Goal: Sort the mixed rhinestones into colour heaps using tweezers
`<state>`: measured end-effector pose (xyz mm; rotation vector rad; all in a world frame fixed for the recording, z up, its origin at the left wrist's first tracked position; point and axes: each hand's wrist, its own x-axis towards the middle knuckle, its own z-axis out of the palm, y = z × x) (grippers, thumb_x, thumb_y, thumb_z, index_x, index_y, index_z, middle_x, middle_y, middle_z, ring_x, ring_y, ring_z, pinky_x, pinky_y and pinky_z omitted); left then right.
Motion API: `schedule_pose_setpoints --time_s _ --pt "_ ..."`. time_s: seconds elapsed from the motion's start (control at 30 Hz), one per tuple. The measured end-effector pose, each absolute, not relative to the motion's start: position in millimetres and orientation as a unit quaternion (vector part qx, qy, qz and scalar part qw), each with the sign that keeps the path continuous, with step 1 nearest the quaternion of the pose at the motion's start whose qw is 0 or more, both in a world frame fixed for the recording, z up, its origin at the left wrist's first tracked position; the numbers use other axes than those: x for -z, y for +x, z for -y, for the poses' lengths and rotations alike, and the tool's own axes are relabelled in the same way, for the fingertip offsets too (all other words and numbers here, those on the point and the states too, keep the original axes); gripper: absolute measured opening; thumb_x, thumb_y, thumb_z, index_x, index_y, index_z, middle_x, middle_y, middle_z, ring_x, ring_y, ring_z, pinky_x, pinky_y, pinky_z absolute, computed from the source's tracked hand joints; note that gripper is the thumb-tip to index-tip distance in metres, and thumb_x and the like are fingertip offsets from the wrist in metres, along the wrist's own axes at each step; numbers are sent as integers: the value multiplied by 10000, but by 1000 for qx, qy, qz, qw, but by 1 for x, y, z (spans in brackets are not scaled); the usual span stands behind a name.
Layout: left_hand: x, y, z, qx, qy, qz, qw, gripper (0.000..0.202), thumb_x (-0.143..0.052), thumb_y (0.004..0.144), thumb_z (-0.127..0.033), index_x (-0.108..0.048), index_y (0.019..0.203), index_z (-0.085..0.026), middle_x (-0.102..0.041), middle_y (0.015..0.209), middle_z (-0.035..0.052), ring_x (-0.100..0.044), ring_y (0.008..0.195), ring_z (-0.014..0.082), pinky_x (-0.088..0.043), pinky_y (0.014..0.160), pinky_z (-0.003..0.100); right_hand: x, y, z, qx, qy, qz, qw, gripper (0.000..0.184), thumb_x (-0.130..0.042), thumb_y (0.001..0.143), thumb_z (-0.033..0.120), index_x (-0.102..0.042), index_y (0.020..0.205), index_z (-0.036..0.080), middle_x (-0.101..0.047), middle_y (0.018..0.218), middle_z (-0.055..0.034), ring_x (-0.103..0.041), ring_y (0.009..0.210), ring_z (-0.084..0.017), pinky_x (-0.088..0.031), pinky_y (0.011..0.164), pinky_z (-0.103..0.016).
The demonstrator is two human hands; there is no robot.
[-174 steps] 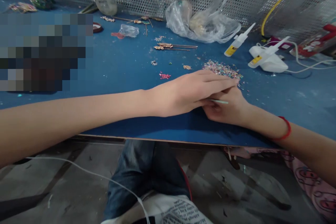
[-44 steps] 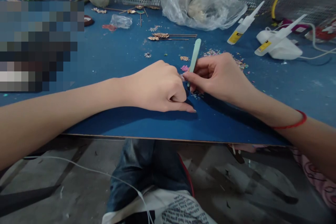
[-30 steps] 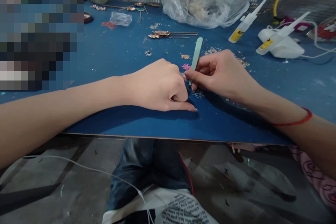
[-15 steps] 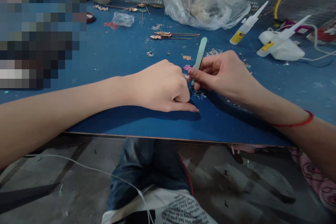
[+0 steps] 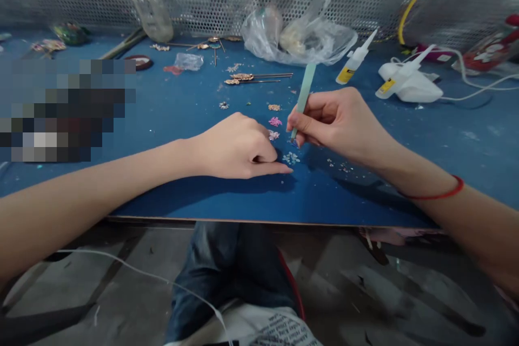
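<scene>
Mint-green tweezers (image 5: 305, 89) are pinched in my right hand (image 5: 334, 118), their tips pointing down close to the blue tabletop. Beside the tips lie small dark-blue pieces, partly hidden by my fingers. My left hand (image 5: 239, 146) rests on the table with its fingers curled under and the thumb stretched out to the right. Whatever its fingers may hold is hidden. Just past that thumb is a scatter of pale clear pieces (image 5: 291, 158). Small piles of lilac pieces (image 5: 274, 135), pink pieces (image 5: 275, 121) and gold-coloured pieces (image 5: 274, 107) sit between and beyond my hands.
Gold hairpins (image 5: 243, 77) lie farther back, near a crumpled plastic bag (image 5: 300, 38). Two glue bottles, one upright (image 5: 352, 67) and one leaning (image 5: 391, 84) on a white device (image 5: 425, 89), stand at right. A jar (image 5: 151, 13) is at back left. The table edge (image 5: 259, 223) is nearest me.
The view has tilted up and shifted slightly right. My right hand has moved a little away from my left, uncovering the pale pieces between them. The tweezers stay in its grip.
</scene>
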<state>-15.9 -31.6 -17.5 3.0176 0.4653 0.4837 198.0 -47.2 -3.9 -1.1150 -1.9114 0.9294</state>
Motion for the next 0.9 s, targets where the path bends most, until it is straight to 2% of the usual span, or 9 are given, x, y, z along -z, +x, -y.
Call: schedule_pose_setpoints --time_s 0.23,0.5,0.7,0.9 --pt "-2 -20 30 -67 992 -85 62 533 -661 978 -328 -534 482 -182 -504 485 -12 -482 535 126 -337 571 283 3 202 47 -436 -396 718 372 438 -841 788 559 -673 721 161 -628 526 9 -469 435 -64 -350 396 -239" --pt "-20 -9 33 19 999 -37 -32 448 -639 997 -338 -660 568 -209 -634 560 25 -607 647 177 -367 589 323 2 207 46 -417 -386 734 372 392 -783 872 495 -663 737 147 -622 544 -17 -524 480 -88 -396 441 -252" --pt "-26 -10 39 -4 997 -38 -67 422 -659 992 -358 -672 596 -210 -648 586 19 -608 660 171 -327 566 316 3 208 44 -410 -395 734 371 368 -775 884 470 -661 759 144 -639 575 -26 -546 510 -98 -417 467 -260" --pt "-11 -9 36 -3 998 -59 -37 447 -609 1019 -391 -671 619 -201 -665 609 20 -619 667 165 -391 606 300 2 209 44 -406 -393 734 376 374 -785 870 493 -663 754 159 -633 562 -11 -538 492 -96 -418 456 -261"
